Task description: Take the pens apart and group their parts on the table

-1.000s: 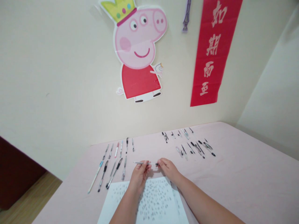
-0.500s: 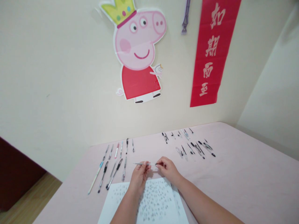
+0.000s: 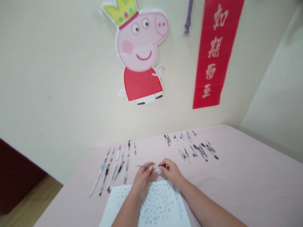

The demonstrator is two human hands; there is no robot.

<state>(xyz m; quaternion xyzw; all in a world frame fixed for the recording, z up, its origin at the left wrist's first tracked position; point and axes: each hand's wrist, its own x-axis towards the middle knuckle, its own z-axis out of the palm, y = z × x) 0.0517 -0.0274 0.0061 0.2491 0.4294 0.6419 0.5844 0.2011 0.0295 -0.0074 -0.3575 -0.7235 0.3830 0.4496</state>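
Above the top edge of the written paper [image 3: 163, 201], my left hand [image 3: 143, 176] is closed on a slim grey pen piece [image 3: 142, 165]; its thin end points left. Whether this is a refill or a barrel is hard to tell. To its right, my right hand [image 3: 170, 170] pinches a small dark piece [image 3: 159, 165], mostly covered by the fingertips. A narrow gap separates the two pieces. Whole pens, such as a black-gripped pen [image 3: 116, 176] and a clear pen [image 3: 126, 171], lie left of my left hand.
Pens lie in two rows at the left, including a cream and blue pen [image 3: 97, 179] and a pink pen [image 3: 118, 153]. Two rows of taken-apart pen parts [image 3: 200, 151] lie beyond my right hand. A pink cloth [image 3: 236, 176] covers the table, which meets the wall [image 3: 71, 94].
The pen piece and the small dark piece, in line between my hands before, are now apart. My left fingers have shifted and opened slightly; my right hand has barely moved.
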